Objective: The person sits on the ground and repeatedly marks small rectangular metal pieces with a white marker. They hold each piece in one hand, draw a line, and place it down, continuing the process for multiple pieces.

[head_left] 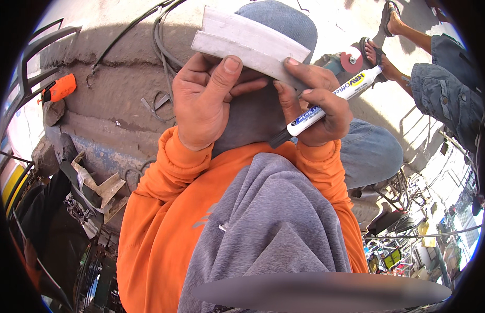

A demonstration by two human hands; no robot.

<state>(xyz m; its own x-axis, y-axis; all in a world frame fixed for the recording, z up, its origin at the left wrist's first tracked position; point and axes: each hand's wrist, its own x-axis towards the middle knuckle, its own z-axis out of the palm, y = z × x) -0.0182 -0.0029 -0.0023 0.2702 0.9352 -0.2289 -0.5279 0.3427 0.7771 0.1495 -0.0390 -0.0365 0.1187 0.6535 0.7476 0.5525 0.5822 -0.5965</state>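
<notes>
A short white strip with a lengthwise step or fold is held up in front of me, tilted down to the right. My left hand is closed on its left end, thumb on the near edge and fingers underneath. At the right end, my right hand pinches the strip between thumb and fingertip. That same hand also grips a white marker, which slants across the fingers. The marker's black end points down toward my lap; its other end points up to the right.
An angle grinder with a red disc lies beyond my right hand. Another person's sandalled foot is beside it. Dark cables run over the ground at the far left. An orange object and metal scraps lie left.
</notes>
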